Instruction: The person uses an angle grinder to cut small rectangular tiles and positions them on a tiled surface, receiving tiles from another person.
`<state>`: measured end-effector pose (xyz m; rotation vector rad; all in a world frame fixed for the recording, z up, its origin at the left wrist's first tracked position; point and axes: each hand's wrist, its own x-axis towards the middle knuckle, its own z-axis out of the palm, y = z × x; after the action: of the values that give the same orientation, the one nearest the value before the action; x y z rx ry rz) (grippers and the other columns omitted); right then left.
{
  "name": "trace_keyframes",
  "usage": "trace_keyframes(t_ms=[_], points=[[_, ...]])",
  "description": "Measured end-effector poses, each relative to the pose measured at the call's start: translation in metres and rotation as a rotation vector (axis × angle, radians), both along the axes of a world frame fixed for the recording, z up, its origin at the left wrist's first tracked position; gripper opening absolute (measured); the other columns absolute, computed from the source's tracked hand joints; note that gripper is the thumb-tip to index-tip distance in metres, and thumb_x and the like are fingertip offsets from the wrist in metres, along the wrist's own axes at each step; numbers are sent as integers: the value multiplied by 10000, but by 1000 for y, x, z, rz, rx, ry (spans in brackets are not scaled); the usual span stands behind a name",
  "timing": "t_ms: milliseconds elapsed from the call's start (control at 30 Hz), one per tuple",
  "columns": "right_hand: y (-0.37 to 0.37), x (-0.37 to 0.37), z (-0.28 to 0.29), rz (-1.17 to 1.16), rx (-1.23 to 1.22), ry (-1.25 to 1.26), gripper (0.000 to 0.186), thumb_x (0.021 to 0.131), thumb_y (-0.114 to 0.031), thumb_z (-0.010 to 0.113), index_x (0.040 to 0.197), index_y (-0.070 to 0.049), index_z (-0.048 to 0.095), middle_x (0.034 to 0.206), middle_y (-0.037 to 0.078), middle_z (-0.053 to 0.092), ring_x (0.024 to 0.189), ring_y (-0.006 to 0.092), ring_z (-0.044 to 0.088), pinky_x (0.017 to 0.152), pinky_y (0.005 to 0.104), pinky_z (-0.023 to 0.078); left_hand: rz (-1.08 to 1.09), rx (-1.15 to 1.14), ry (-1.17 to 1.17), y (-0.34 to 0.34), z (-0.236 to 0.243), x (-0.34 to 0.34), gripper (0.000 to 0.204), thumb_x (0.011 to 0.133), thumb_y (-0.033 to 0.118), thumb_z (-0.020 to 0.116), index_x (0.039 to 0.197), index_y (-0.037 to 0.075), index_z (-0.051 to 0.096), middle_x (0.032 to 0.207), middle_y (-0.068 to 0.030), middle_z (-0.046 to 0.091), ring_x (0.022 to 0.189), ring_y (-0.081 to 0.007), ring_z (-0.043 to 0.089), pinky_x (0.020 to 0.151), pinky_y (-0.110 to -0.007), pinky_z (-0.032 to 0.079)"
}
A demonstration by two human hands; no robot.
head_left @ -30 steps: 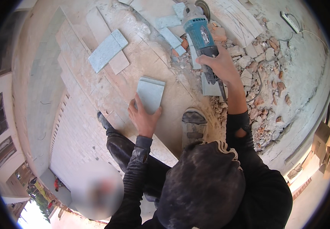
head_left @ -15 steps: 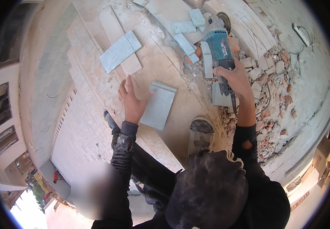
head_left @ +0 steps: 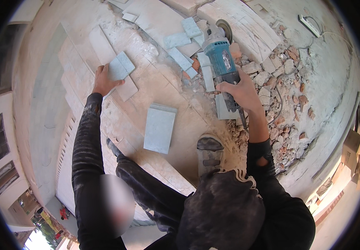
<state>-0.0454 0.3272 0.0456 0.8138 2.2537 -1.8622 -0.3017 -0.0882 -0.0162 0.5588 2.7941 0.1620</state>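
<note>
My right hand (head_left: 243,91) is closed round the dark rear handle of a teal angle grinder (head_left: 221,58), whose disc (head_left: 224,30) points away from me. The grinder lies over rubble and pale tile pieces. Off to the left, my left hand (head_left: 104,81) grips one end of a pale blue tile (head_left: 123,64), thumb on the near side and fingers at the far side. This tile rests across a beige tile strip (head_left: 128,88). Between my hands lies a larger grey-blue tile (head_left: 160,128), with another tile edge showing at its far end.
Several cut blue tile pieces (head_left: 176,40) lie left of the grinder. Broken brick and concrete rubble (head_left: 286,83) spreads to the right, with a cable running through it. A white power strip (head_left: 309,26) sits at the far right. Cardboard boxes (head_left: 352,146) stand along the right edge.
My left hand has moved left and away from me, from beside the larger tile to the blue tile, which it now grips. My right hand stays on the grinder.
</note>
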Motion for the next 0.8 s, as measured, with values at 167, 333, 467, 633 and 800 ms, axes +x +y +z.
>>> trace_keyframes(t_ms=[167, 333, 467, 633, 800], points=[[2, 1, -5, 4, 26, 54, 512, 673, -282, 779, 1032, 48, 626, 880, 108, 643, 784, 185, 599, 745, 317, 491, -23, 41, 93, 24, -1, 22, 982, 601, 465, 870, 1342, -56, 492, 1306, -216, 488, 1246, -371, 450, 1072, -434, 389], [0, -3, -1, 39, 46, 15, 548, 678, -265, 779, 1103, 40, 616, 894, 97, 654, 802, 176, 605, 759, 310, 491, -125, 127, 169, 105, -6, 78, 915, 586, 464, 853, 1288, -31, 538, 1229, -182, 517, 1178, -366, 479, 1001, -479, 407], [-4, -6, -3, 87, 64, 27, 563, 700, -223, 784, 1168, 31, 602, 883, 68, 652, 787, 142, 595, 743, 285, 488, -87, 165, 214, 143, -15, 97, 868, 591, 467, 843, 1254, -16, 556, 1181, -175, 523, 1135, -360, 490, 971, -497, 393], [-16, -14, -2, 116, 61, 22, 633, 641, -317, 782, 1124, 56, 613, 925, 161, 677, 851, 248, 643, 794, 343, 499, -35, 159, 186, 147, -18, 100, 916, 599, 487, 845, 1296, -18, 531, 1220, -193, 517, 1165, -369, 480, 996, -492, 372], [-33, -26, -14, 188, 152, 67, 711, 631, -362, 768, 1144, 92, 578, 931, 241, 677, 873, 338, 671, 790, 377, 513, -71, 225, 275, 129, -23, 110, 981, 644, 486, 846, 1365, -60, 466, 1309, -235, 488, 1252, -388, 444, 1051, -500, 358]])
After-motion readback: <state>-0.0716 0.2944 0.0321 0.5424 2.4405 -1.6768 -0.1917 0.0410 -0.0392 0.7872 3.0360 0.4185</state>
